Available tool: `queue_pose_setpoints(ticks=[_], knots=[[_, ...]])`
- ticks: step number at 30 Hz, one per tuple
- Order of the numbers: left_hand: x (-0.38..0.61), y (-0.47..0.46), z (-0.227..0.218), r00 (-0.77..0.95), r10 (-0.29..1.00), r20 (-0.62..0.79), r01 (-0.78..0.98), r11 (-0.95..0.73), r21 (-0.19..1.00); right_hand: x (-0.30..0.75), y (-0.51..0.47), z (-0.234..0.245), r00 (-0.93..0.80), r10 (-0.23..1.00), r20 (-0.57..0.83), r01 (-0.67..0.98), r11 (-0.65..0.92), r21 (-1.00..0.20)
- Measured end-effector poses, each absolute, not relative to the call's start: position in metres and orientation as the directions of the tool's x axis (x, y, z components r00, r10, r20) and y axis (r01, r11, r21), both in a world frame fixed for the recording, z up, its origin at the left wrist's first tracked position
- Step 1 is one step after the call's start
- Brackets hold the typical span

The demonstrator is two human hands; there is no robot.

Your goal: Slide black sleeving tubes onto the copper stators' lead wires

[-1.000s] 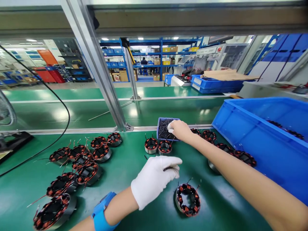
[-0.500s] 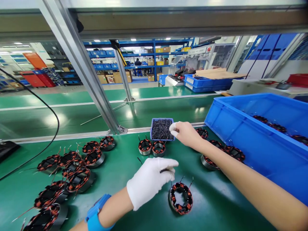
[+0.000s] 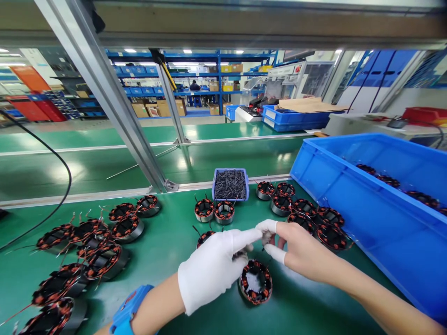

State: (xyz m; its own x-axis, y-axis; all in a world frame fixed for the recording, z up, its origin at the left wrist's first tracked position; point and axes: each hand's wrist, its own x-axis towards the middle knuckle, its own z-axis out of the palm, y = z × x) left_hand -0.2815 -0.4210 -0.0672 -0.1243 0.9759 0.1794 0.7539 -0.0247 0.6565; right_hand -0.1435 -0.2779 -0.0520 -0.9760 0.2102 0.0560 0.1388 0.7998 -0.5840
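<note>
A copper-wound motor stator (image 3: 256, 282) lies on the green bench with its lead wires pointing away from me. My left hand (image 3: 218, 265), in a white glove, is closed just left of and above it, with small black tubes (image 3: 239, 255) showing between the curled fingers. White finger covers are on my right hand (image 3: 292, 247), whose fingertips pinch together over the stator's leads and meet the left fingertips. What the right fingers hold is hidden. A small box (image 3: 230, 184) of short black tubes stands beyond, behind two stators (image 3: 224, 212). Another stator (image 3: 205, 238) is partly covered by my left hand.
Several stators (image 3: 104, 260) with loose wires cluster on the left; more (image 3: 303, 208) stand on the right beside a large blue bin (image 3: 363, 232) holding others. An aluminium post (image 3: 104, 97) rises at the bench's back edge. A black cable (image 3: 66, 163) hangs at left.
My right hand has left the tube box and come down towards me to the near stator's leads, meeting my left hand. The whole view has shifted slightly.
</note>
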Motion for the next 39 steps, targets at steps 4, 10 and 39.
queue_pose_setpoints(ticks=[4, 10, 39], knots=[[-0.283, -0.423, -0.070, -0.253, 0.950, 0.182, 0.580, -0.001, 0.814, -0.145, -0.277, -0.053, -0.978, 0.203, 0.055, 0.128, 0.783, -0.608], [-0.289, -0.420, -0.070, -0.344, 0.926, 0.154, 0.443, 0.016, 0.896, -0.147, -0.277, -0.052, -0.979, 0.197, 0.051, 0.126, 0.784, -0.607], [-0.292, -0.418, -0.072, -0.237, 0.970, 0.051, 0.398, 0.049, 0.916, -0.151, -0.273, -0.050, -0.993, 0.120, 0.012, 0.099, 0.867, -0.489]])
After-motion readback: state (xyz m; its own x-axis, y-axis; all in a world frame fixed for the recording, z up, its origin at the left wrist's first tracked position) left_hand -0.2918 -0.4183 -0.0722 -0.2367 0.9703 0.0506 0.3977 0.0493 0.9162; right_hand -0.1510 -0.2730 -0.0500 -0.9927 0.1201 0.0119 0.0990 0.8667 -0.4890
